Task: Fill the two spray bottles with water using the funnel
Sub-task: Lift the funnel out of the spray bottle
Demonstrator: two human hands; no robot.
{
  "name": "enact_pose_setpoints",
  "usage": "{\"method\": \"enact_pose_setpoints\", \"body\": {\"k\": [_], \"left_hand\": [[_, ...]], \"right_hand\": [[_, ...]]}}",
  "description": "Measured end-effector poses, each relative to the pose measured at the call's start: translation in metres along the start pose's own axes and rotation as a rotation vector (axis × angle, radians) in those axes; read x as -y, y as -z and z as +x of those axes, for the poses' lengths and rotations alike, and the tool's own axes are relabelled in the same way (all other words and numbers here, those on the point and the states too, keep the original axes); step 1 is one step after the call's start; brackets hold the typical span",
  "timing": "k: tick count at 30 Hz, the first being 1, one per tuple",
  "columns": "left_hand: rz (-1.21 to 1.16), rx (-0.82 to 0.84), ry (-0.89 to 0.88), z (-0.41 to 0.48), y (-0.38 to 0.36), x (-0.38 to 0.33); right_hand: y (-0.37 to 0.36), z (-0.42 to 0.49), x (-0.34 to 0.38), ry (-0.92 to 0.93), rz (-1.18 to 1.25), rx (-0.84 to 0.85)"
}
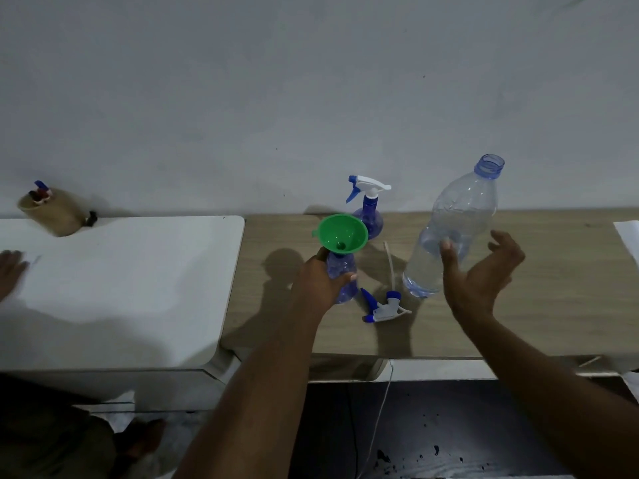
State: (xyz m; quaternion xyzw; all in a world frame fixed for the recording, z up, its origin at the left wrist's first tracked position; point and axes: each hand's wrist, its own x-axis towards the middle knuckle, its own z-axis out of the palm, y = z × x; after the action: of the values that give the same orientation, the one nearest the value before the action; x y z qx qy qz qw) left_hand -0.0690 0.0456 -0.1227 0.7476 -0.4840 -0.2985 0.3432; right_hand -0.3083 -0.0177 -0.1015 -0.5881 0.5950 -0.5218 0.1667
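Observation:
My left hand (pixel 320 281) grips an uncapped blue spray bottle (pixel 342 271) standing on the wooden table (pixel 553 305). A green funnel (pixel 342 233) sits in its neck. Its removed trigger head (pixel 383 307) lies on the table just to the right, tube pointing back. A second blue spray bottle (pixel 368 216), with its white and blue trigger head on, stands behind the funnel near the wall. A large clear water bottle (pixel 456 223), uncapped and partly full, stands upright to the right. My right hand (pixel 480 274) is spread beside it, thumb touching its side, fingers off it.
A white table (pixel 121 288) adjoins the wooden one on the left, with another person's hand (pixel 10 271) at its left edge. A tan holder (pixel 52 210) with small items lies at the back left. White paper (pixel 627 236) sits at the right edge. A thin cable (pixel 380 409) hangs below.

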Motion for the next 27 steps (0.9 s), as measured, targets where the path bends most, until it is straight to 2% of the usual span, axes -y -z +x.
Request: {"method": "enact_pose_setpoints", "body": {"k": [2,3,5,6,8,10,13,15,19,21,25,27], "left_hand": [[0.036,-0.016,0.016,0.005,-0.006,0.008],[0.086,-0.023,0.022,0.004,-0.003,0.007],[0.121,0.0,0.025,0.005,0.002,0.0],[0.149,0.023,-0.024,0.002,0.004,-0.014],[0.013,0.048,-0.013,-0.011,0.013,-0.039],[0.139,0.061,-0.076,-0.01,0.012,-0.027],[0.136,0.003,0.084,-0.006,0.006,-0.009],[0.101,-0.048,0.122,-0.015,0.01,-0.016],[0.034,-0.072,0.072,-0.005,0.002,-0.002],[0.023,-0.033,0.068,-0.003,0.0,0.0],[-0.029,-0.085,0.005,0.0,-0.002,0.005],[-0.009,-0.057,0.01,0.002,-0.003,0.005]], "right_hand": [[-0.004,-0.02,0.015,0.277,0.017,-0.066],[-0.009,-0.025,0.028,0.405,0.036,-0.027],[-0.024,-0.026,0.062,0.549,0.033,0.175],[-0.033,-0.021,0.081,0.584,-0.019,0.309],[-0.051,-0.006,0.116,0.629,-0.229,0.549],[-0.069,0.011,0.139,0.638,-0.459,0.757],[-0.092,0.028,0.154,0.663,-0.737,1.008],[-0.099,0.033,0.159,0.636,-0.754,1.109],[-0.095,0.037,0.165,0.661,-0.719,1.087],[-0.092,0.037,0.163,0.665,-0.722,1.078],[-0.088,0.04,0.157,0.591,-0.671,1.077],[-0.082,0.041,0.152,0.532,-0.625,1.069]]}}
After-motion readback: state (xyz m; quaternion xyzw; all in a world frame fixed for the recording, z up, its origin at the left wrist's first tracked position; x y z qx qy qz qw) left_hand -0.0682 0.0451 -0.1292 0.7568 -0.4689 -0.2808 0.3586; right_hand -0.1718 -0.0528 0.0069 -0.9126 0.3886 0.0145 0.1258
